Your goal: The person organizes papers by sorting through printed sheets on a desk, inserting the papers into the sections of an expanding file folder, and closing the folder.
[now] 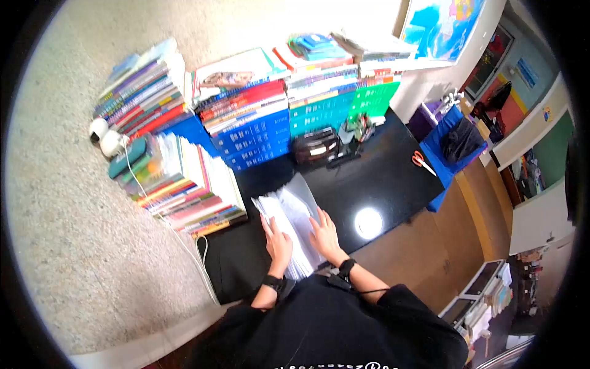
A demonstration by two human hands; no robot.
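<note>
A stack of white papers [284, 213], with a grey translucent sheet like a folder cover [303, 187] at its right side, stands tilted at the near edge of the black desk. My left hand [279, 247] grips the left edge of the papers, its fingers partly behind them. On the opposite side, my right hand [326, 237] holds the right edge near the grey cover. Both wrists wear black bands. The print on the sheets is too blurred to read.
Tall book stacks [184, 178] and blue file boxes [255, 138] line the desk's back and left. A dark glossy case [316, 146] lies before them. Orange-handled scissors [423, 162] rest near the right edge, beside a blue bin [452, 147]. A white cable [200, 264] hangs at left.
</note>
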